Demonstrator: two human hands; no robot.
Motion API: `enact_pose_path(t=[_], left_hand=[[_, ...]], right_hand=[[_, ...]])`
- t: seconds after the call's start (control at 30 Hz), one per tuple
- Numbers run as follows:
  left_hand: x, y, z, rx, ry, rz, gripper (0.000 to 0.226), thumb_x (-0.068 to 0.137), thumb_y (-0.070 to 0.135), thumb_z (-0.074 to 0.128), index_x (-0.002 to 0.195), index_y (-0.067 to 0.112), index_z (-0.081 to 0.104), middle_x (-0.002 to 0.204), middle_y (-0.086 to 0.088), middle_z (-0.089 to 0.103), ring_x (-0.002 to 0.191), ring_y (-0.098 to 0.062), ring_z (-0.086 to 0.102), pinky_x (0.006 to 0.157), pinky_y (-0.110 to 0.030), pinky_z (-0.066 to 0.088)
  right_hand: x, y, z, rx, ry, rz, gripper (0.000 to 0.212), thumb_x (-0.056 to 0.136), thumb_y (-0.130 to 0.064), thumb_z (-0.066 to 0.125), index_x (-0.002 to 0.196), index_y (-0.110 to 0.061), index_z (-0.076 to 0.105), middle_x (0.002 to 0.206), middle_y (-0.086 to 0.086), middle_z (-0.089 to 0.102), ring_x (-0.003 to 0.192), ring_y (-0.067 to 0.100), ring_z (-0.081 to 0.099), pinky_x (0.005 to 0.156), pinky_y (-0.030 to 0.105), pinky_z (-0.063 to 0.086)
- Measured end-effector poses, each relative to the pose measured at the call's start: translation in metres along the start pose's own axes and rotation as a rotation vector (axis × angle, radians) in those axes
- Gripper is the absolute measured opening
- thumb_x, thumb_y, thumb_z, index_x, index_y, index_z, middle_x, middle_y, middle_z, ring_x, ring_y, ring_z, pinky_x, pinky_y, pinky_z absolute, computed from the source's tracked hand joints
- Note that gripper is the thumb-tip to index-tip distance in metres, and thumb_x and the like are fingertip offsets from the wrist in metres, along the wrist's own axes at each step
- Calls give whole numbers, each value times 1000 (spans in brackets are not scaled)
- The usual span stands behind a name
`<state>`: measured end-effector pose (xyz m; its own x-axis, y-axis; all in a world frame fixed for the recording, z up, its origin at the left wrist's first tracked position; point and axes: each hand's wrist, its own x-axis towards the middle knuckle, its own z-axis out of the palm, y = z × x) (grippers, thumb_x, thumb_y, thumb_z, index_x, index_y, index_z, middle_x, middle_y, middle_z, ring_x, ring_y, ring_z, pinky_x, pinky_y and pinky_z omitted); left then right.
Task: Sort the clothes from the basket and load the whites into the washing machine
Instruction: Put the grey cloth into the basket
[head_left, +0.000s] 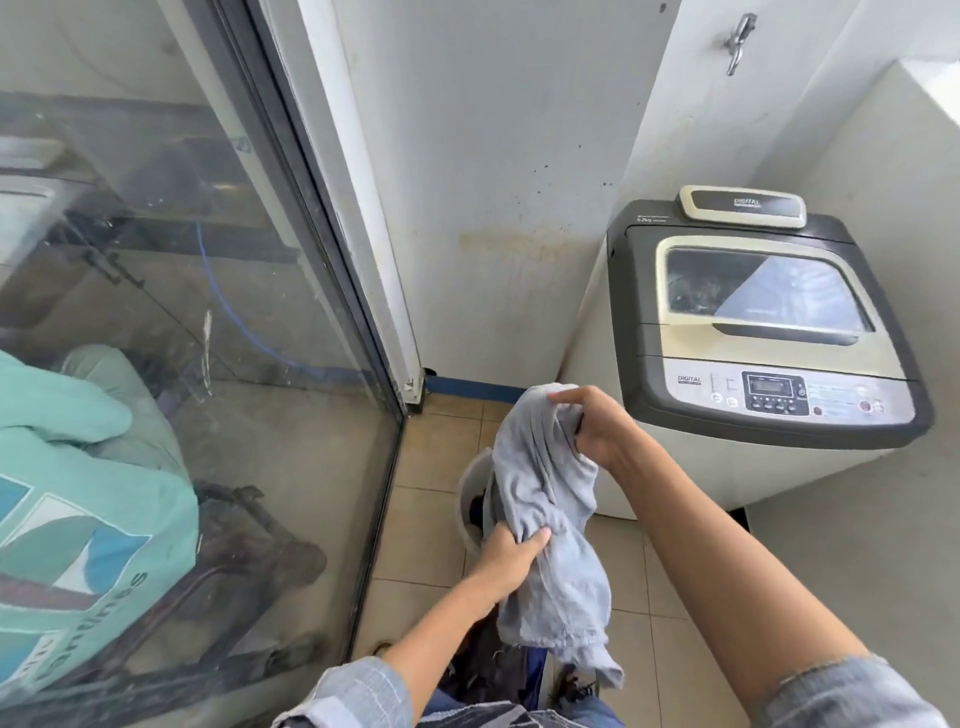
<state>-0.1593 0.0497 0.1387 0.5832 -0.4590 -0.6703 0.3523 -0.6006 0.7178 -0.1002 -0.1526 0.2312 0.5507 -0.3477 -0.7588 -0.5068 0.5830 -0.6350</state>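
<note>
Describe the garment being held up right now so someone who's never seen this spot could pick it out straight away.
Start at the top-loading white and grey washing machine by the white wall. Just left of its front, above the tiled floor, hangs a pale grey, soft, crumpled cloth garment, with the right hand gripping its top and the left hand its middle. The clothes below it are dark; it alone is light.

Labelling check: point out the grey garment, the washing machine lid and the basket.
grey garment (545, 499): head view, middle of the hanging cloth between both hands.
washing machine lid (769, 299): head view, on its window; lid is down.
basket (475, 480): head view, pale rim showing left of the cloth.
</note>
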Motion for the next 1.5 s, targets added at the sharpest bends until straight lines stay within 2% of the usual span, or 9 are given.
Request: enact_pose_path(t=[0.17, 0.43, 0.6, 0.7, 0.83, 0.9, 1.1, 1.37, 1.5], left_hand=[[11, 18, -14, 178, -2, 86, 37, 95, 45, 62, 100, 8, 66, 100, -5, 73, 94, -20, 69, 89, -38, 55], [26, 40, -23, 112, 108, 59, 35, 98, 37, 68, 114, 6, 69, 109, -12, 76, 103, -30, 71, 96, -50, 57], [31, 51, -27, 307, 84, 139, 18, 100, 34, 64, 104, 18, 70, 95, -3, 73, 87, -24, 69, 74, -37, 53], [27, 57, -21, 460, 35, 166, 15, 99, 35, 65, 84, 31, 61, 78, 6, 65, 67, -14, 62, 53, -28, 41], [22, 47, -3, 460, -17, 114, 13, 91, 29, 67, 83, 23, 58, 89, -1, 64, 82, -23, 65, 65, -32, 49], [22, 38, 3, 342, -40, 120, 11, 89, 27, 71, 89, 18, 66, 90, 0, 70, 83, -19, 68, 73, -40, 58], [21, 34, -1, 74, 75, 178, 57, 83, 50, 74, 135, 30, 63, 122, 9, 72, 114, -12, 67, 100, -41, 57], [30, 19, -35, 110, -31, 101, 62, 95, 42, 70, 151, 33, 46, 141, 8, 60, 125, -14, 61, 109, -39, 48], [42, -8, -35, 125, -80, 37, 49, 102, 30, 63, 149, 28, 50, 140, -1, 61, 128, -17, 57, 115, -42, 44]], right_hand=[[15, 2, -7, -201, 113, -52, 49, 79, -10, 85, 121, 1, 62, 135, 14, 58, 125, 31, 57, 106, 47, 46], [28, 35, -14, -372, 49, -92, 58, 77, -12, 88, 128, -7, 63, 131, 10, 65, 115, 27, 63, 94, 36, 51], [13, 75, -23, -384, 40, 280, 82, 76, -52, 84, 142, -12, 56, 140, 20, 60, 128, 44, 60, 110, 67, 44], [7, 103, -29, -239, -90, 493, 110, 71, -67, 84, 158, -22, 32, 164, 19, 34, 142, 52, 43, 93, 76, 50], [10, 121, -27, -124, -110, 435, 52, 96, -33, 67, 133, 2, 62, 117, 18, 73, 98, 33, 71, 77, 42, 60], [17, 119, -24, -209, 43, 326, 33, 99, -17, 58, 125, 3, 62, 111, 21, 72, 98, 35, 71, 77, 42, 57], [33, 81, -7, -382, 237, 109, 33, 97, -12, 59, 125, 6, 59, 111, 23, 71, 102, 37, 72, 92, 48, 62], [41, 82, -3, -509, 421, -90, 50, 89, -16, 57, 136, -30, 67, 134, 1, 69, 126, 29, 62, 113, 44, 45], [44, 147, -24, -442, 456, -30, 44, 88, -12, 58, 127, -24, 72, 124, 10, 74, 108, 28, 67, 102, 39, 53]])
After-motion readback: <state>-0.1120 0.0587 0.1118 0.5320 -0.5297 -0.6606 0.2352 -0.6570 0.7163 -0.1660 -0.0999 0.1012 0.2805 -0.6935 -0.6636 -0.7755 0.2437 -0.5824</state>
